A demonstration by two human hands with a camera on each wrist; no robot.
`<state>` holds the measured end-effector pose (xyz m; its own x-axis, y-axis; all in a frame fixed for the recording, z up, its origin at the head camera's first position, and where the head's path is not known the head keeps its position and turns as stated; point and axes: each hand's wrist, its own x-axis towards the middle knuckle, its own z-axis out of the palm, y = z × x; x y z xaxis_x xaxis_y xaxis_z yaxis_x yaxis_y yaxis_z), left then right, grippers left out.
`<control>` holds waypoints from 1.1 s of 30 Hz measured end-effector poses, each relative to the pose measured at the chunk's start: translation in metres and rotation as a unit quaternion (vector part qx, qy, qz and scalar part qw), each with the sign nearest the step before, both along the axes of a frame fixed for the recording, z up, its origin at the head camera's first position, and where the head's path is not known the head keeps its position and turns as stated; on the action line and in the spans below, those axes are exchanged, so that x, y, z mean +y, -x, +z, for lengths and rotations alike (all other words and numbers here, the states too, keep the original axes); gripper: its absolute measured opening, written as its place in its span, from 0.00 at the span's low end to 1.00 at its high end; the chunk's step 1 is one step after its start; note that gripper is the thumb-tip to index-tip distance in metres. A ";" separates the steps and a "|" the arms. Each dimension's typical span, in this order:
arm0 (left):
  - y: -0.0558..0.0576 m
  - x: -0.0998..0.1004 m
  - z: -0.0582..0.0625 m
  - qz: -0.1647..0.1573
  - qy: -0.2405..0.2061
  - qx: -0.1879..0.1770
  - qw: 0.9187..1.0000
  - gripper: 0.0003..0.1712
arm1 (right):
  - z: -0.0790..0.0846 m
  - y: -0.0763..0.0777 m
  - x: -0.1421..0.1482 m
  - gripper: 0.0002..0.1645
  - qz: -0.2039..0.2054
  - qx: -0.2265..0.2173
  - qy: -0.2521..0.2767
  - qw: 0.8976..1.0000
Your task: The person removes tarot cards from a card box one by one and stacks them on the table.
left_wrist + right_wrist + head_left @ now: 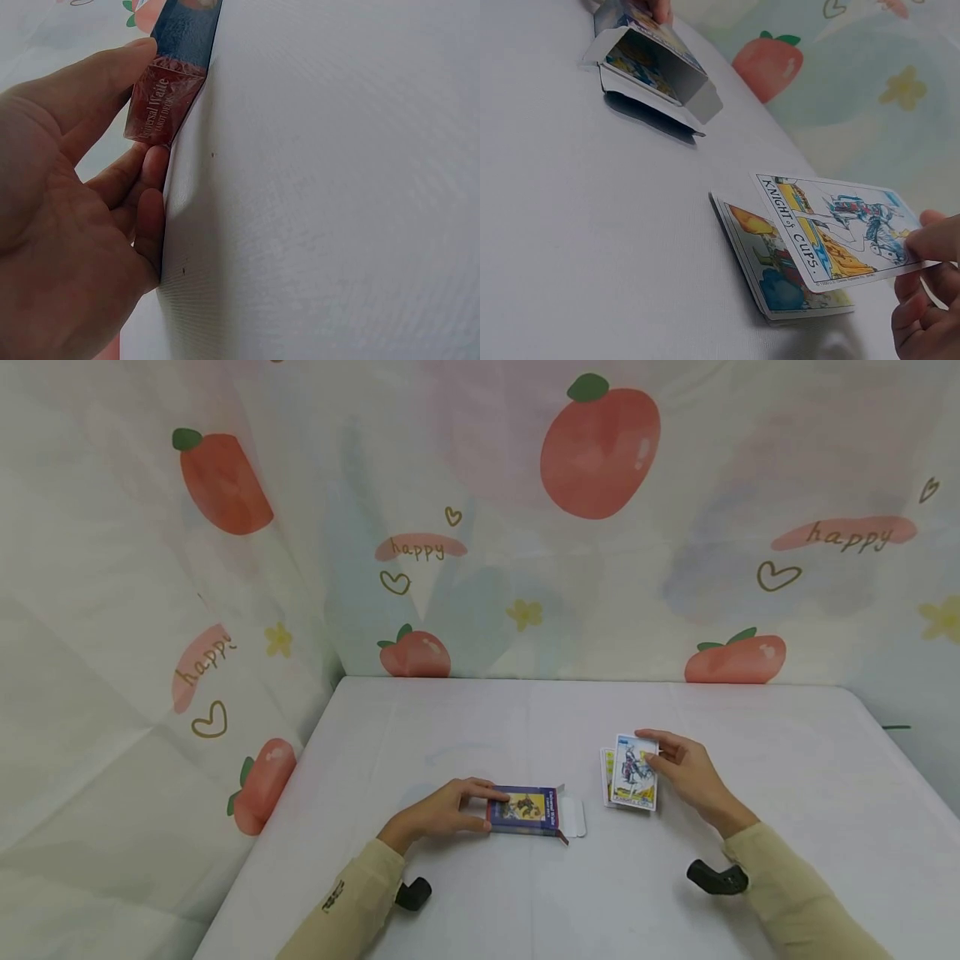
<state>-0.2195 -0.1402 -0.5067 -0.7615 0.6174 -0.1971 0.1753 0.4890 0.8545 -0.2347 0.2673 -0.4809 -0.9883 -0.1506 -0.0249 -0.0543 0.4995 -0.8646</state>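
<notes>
A blue tarot card box (525, 811) lies on the table, its end flap (573, 817) folded out to the right. My left hand (447, 810) grips the box's left end between thumb and fingers. In the right wrist view the box's mouth (649, 67) stands open, with a coloured picture visible inside. My right hand (693, 777) pinches a tarot card (840, 229) printed "Knight of Cups" by its edge. Just beneath that card is a small stack of cards (761, 262) lying on the table; the held card is tilted above it and covers part of it.
A white cloth covers the table (465, 727). Behind it and on the left hangs a fabric backdrop (495, 568) printed with fruit and the word "happy". A black device (717, 877) sits at the right wrist, another black piece (413, 894) at the left.
</notes>
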 end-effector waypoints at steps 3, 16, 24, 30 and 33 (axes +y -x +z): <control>0.000 0.000 0.000 0.001 0.000 -0.001 1.000 0.27 | 0.000 0.002 0.000 0.28 0.000 -0.009 -0.003 1.000; -0.001 0.001 0.003 0.002 0.001 -0.001 1.000 0.28 | -0.009 0.014 -0.002 0.28 0.001 -0.029 0.013 0.999; -0.001 0.001 0.002 0.004 -0.001 -0.003 1.000 0.28 | -0.012 0.016 -0.005 0.28 -0.003 -0.036 0.019 0.999; -0.001 0.001 0.002 0.004 0.000 -0.001 1.000 0.28 | -0.019 0.018 -0.004 0.27 -0.002 -0.023 0.004 1.000; -0.001 0.001 0.002 0.005 0.001 -0.001 1.000 0.28 | -0.023 0.020 -0.003 0.27 0.000 -0.005 -0.016 1.000</control>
<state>-0.2185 -0.1391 -0.5043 -0.7672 0.6094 -0.2000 0.1684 0.4923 0.8540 -0.2543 0.2641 -0.5039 -0.9880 -0.1492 -0.0390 -0.0460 0.5264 -0.8490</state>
